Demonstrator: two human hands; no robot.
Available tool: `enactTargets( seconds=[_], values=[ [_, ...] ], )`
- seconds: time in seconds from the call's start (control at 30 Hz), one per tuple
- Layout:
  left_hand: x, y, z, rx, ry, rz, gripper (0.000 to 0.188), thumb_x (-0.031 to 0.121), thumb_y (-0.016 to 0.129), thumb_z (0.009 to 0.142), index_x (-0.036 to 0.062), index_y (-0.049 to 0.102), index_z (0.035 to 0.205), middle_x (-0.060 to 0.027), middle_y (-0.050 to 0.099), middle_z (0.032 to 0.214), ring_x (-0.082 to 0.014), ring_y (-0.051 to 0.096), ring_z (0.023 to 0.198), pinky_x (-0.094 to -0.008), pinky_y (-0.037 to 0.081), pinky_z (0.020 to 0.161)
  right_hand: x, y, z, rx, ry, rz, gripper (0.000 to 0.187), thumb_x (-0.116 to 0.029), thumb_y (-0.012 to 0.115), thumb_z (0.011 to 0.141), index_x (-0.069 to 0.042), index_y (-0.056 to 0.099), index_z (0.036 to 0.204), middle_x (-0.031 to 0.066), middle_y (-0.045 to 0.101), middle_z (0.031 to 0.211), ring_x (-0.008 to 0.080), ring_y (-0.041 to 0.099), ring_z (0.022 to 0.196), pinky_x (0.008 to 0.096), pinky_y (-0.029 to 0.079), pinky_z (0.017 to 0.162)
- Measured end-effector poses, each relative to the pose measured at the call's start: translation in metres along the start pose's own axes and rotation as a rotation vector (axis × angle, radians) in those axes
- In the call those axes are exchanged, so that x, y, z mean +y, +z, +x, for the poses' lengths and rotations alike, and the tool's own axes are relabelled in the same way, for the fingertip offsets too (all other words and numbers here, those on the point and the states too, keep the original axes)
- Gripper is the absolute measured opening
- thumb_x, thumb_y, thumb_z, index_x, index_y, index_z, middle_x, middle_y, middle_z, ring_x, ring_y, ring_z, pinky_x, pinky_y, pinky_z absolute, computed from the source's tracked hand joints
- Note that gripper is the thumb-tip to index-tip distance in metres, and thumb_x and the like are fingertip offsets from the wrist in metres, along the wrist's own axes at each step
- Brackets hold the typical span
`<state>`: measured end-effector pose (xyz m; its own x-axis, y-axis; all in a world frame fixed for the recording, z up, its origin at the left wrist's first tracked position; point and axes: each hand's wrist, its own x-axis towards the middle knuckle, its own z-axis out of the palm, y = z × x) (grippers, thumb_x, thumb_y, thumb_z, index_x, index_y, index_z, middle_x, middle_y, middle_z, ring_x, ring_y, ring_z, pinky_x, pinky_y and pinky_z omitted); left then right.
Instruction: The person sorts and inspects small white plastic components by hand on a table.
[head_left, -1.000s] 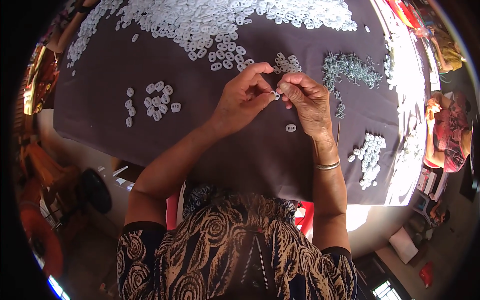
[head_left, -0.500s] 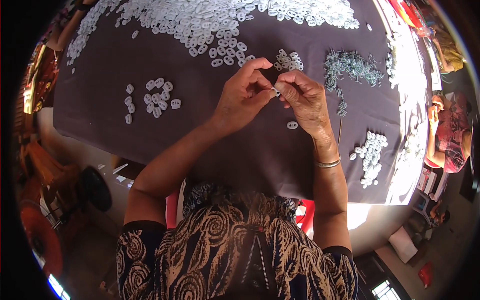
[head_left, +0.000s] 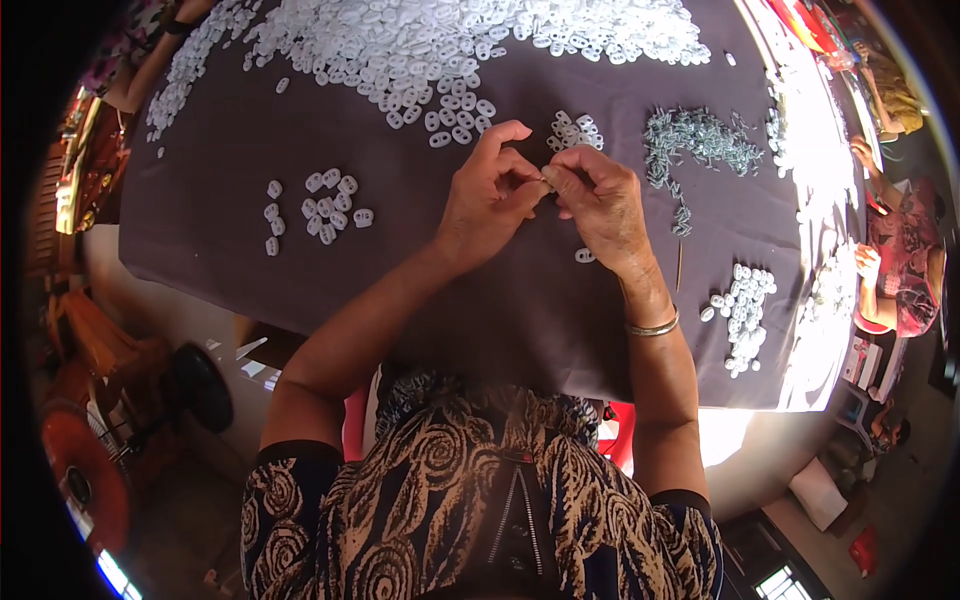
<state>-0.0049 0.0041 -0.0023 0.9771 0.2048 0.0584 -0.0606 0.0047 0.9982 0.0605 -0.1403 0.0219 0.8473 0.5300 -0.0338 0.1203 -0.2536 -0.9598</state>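
Note:
My left hand (head_left: 487, 205) and my right hand (head_left: 598, 205) meet fingertip to fingertip above the dark grey cloth-covered table (head_left: 500, 300). Between the fingers they pinch a small white plastic piece (head_left: 546, 180), mostly hidden by the fingers. A single white piece (head_left: 585, 256) lies on the cloth just below my right hand. A small cluster of white pieces (head_left: 572, 130) sits just beyond the fingertips. A gold bangle (head_left: 652, 327) circles my right wrist.
A large heap of white oval pieces (head_left: 450, 40) covers the far table. Small groups lie at left (head_left: 320, 205) and right (head_left: 742, 310). A pile of small grey metal parts (head_left: 700, 140) is at right. Another person (head_left: 900, 260) sits at the right edge.
Both hands have shifted slightly away from me on the table, still pinched together on the small piece. The piles on the cloth have not moved.

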Motion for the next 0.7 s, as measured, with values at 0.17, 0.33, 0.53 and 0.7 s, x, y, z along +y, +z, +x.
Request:
enactTargets(
  seconds=[0.17, 0.33, 0.53, 0.7],
  values=[
    [-0.002, -0.004, 0.002, -0.062, -0.002, 0.001, 0.045, -0.003, 0.063, 0.083, 0.0016, 0.042, 0.123, -0.0018, 0.062, 0.081, -0.0052, 0.056, 0.065, -0.0196, 0.047, 0.058, -0.002, -0.011, -0.001, 0.029, -0.082, -0.018, 0.012, -0.013, 0.063, 0.090, -0.003, 0.065, 0.097, -0.0025, 0.062, 0.077, 0.0037, 0.053, 0.063, 0.0197, 0.046, 0.054],
    [-0.002, -0.012, 0.006, -0.023, 0.065, 0.031, 0.042, 0.000, 0.065, 0.082, 0.0029, 0.046, 0.120, -0.0015, 0.061, 0.079, -0.0047, 0.054, 0.064, -0.0195, 0.046, 0.056, -0.021, -0.048, -0.014, 0.001, 0.030, -0.077, 0.010, -0.011, 0.063, 0.090, -0.004, 0.066, 0.094, -0.0043, 0.060, 0.076, 0.0030, 0.051, 0.067, 0.0198, 0.044, 0.057],
    [-0.001, -0.012, 0.006, -0.042, 0.059, 0.033, 0.041, 0.003, 0.065, 0.082, 0.0030, 0.047, 0.119, -0.0012, 0.061, 0.079, -0.0042, 0.053, 0.064, -0.0197, 0.046, 0.056, -0.008, -0.050, -0.048, -0.159, -0.078, -0.381, 0.010, 0.002, 0.067, 0.079, -0.002, 0.065, 0.088, 0.0005, 0.056, 0.077, 0.0084, 0.052, 0.063, 0.0238, 0.042, 0.058],
    [0.002, -0.011, 0.005, -0.046, 0.052, 0.021, 0.041, 0.002, 0.065, 0.082, 0.0034, 0.048, 0.120, -0.0006, 0.061, 0.079, -0.0034, 0.052, 0.065, -0.0190, 0.045, 0.057, -0.003, -0.036, -0.062, -0.088, -0.197, -0.486, 0.012, 0.004, 0.068, 0.076, -0.002, 0.063, 0.086, 0.0039, 0.057, 0.077, 0.0131, 0.055, 0.063, 0.0266, 0.043, 0.057]
  ],
)
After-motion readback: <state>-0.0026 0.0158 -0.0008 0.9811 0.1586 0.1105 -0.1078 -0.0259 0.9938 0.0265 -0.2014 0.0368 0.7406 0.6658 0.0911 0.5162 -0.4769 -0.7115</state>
